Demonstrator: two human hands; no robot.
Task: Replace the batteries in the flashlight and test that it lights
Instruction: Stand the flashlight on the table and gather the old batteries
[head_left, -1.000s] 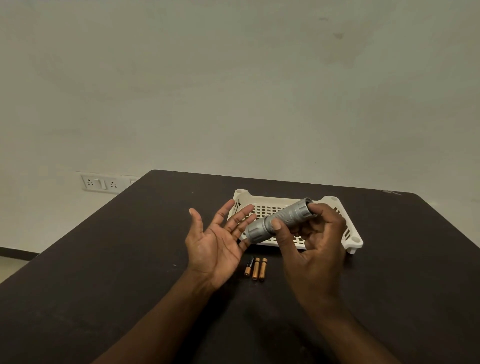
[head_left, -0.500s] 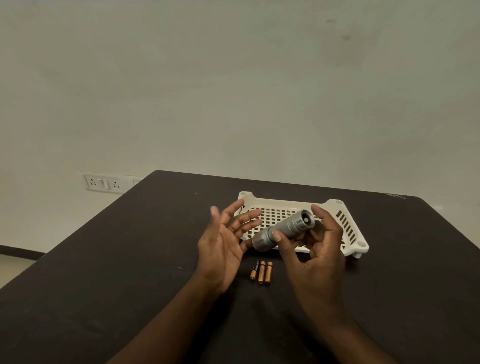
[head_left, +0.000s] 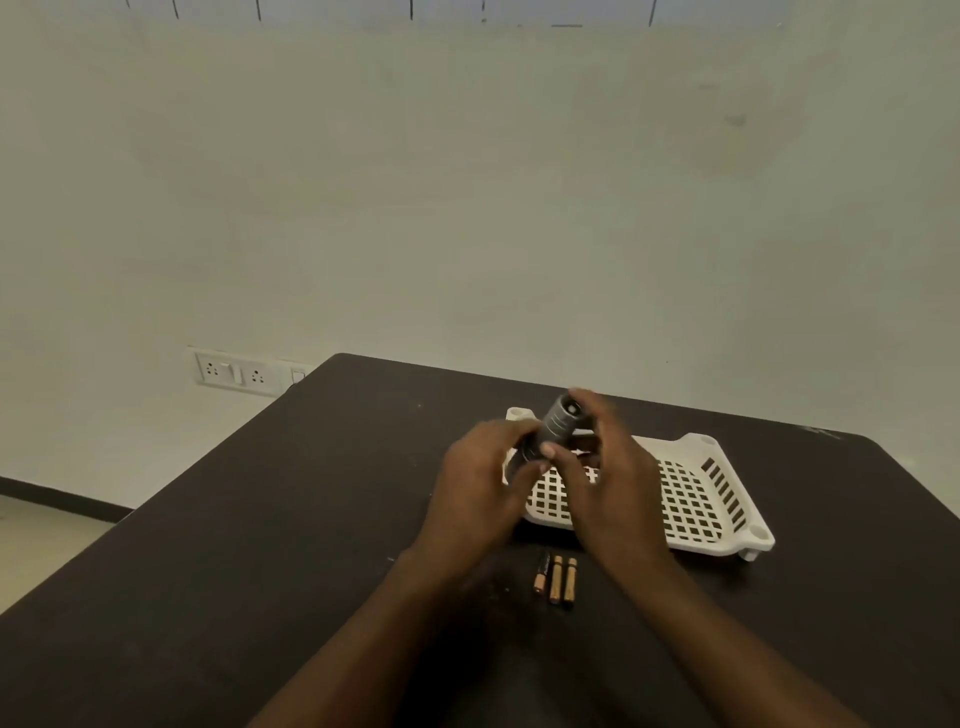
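Both hands hold a grey flashlight (head_left: 557, 425) above the dark table, its far end tilted up and away from me. My left hand (head_left: 480, 478) wraps round the near end of the body, which is mostly hidden. My right hand (head_left: 610, 470) grips the far end, thumb on the ridged barrel, fingers behind it. Three small batteries (head_left: 555, 577) lie side by side on the table just below my hands, two copper-coloured and one partly black.
A white perforated plastic tray (head_left: 696, 493) sits on the dark table (head_left: 260, 545) behind my hands, toward the right. A wall socket plate (head_left: 236, 373) is on the wall past the table's left far corner.
My left hand, open with spread fingers before, has closed round the flashlight's near end. The flashlight has tilted more upright, and the camera has moved closer and raised its view.
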